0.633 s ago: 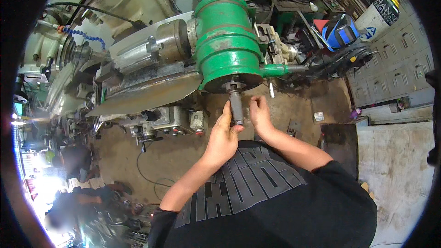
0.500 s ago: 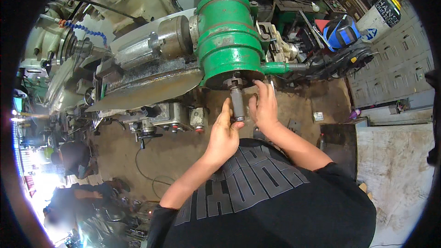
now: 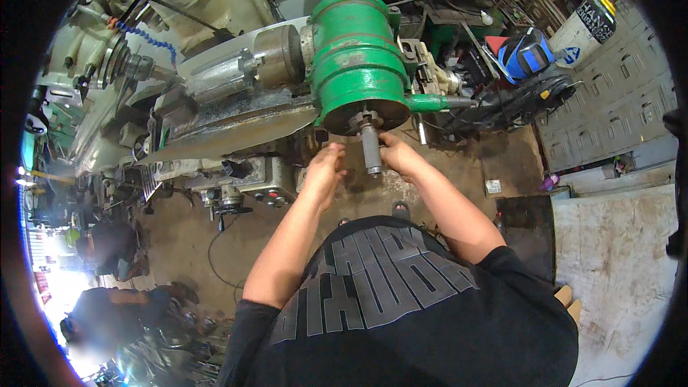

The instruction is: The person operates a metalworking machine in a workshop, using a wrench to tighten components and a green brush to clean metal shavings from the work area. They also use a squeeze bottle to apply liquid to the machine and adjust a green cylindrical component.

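A large green cylindrical housing point(image 3: 358, 61) lies on the machine in front of me. From the dark round plate at its near end a grey rod-shaped shaft point(image 3: 372, 152) sticks out towards me, with a notched collar point(image 3: 367, 120) at its base. My right hand point(image 3: 398, 154) is at the shaft's right side, close to the collar; its fingers are bent against it and their tips are partly hidden behind it. My left hand point(image 3: 327, 170) hangs to the left of the shaft, apart from it, with loosely bent fingers and nothing in them.
A chuck point(image 3: 279, 57) joins the housing's left side, above a curved metal sheet point(image 3: 236, 140). A green pipe point(image 3: 437, 102) runs off to the right. Control boxes point(image 3: 265, 183) sit below the sheet. Lockers point(image 3: 623, 75) and a blue welding helmet point(image 3: 527, 57) are at right. Other people point(image 3: 115, 247) are at lower left.
My left hand has come away from under the shaft's end and moved left. My right hand has shifted in against the shaft's right side. The shaft still sticks out of the housing.
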Demonstrator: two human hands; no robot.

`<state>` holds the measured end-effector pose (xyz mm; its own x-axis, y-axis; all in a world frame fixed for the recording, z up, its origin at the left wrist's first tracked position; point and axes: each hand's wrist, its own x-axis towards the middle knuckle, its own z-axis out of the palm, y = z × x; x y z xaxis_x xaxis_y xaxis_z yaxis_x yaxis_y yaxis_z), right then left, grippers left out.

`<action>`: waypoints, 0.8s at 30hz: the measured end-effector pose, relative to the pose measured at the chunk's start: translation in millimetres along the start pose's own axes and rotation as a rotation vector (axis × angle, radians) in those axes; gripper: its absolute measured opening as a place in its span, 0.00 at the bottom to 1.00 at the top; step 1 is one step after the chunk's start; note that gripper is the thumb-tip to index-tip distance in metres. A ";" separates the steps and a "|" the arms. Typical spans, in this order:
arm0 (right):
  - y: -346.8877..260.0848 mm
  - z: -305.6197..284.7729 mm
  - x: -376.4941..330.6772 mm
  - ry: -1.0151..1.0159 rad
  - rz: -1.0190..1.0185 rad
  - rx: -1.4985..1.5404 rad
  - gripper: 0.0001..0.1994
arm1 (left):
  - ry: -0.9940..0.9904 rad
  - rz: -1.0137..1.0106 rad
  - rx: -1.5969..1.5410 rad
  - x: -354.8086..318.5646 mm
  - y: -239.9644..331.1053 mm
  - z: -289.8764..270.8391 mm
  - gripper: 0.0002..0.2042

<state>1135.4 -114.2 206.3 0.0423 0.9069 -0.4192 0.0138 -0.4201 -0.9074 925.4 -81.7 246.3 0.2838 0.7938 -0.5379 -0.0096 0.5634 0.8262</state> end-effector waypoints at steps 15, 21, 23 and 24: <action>-89.4 -44.4 -71.4 0.546 -0.385 -0.179 0.15 | -0.014 0.498 0.006 -6.2 21.5 30.5 0.20; -211.7 -108.0 55.3 0.618 -0.875 -0.327 0.12 | 0.082 0.786 0.552 -14.4 50.5 37.7 0.18; -242.9 -121.8 122.9 0.643 -0.843 -0.327 0.17 | 0.056 0.747 0.550 -17.7 42.8 26.5 0.21; -252.4 -128.8 153.9 0.662 -0.824 -0.445 0.18 | 0.059 0.742 0.525 -20.8 32.4 16.6 0.22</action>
<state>1267.1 127.2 374.7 0.3718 0.7722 0.5153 0.6276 0.1999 -0.7524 935.1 -83.8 287.0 0.3295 0.9293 0.1667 0.2716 -0.2624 0.9259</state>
